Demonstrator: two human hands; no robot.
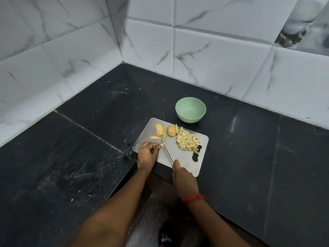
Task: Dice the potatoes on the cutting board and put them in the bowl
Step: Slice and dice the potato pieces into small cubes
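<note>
A small potato strip (pixel 163 144) lies on the near left part of the cutting board (pixel 185 160), pinched at its end by the fingertips of the left grip (pixel 147 154). The knife (pixel 167 152) has its blade laid across the board with the tip just beside the strip, and the right grip (pixel 184 180) is clenched round its handle. On the right side of the board sits a heap of diced potato (pixel 188 142), touching a peeled potato half (pixel 171 131) at the far edge. Left of that lie a few potato slices (pixel 159 130). A pale green bowl (pixel 190 109) stands on the black worktop (pixel 249 139) just beyond the board, near the white marbled wall tiles (pixel 213 56).
</note>
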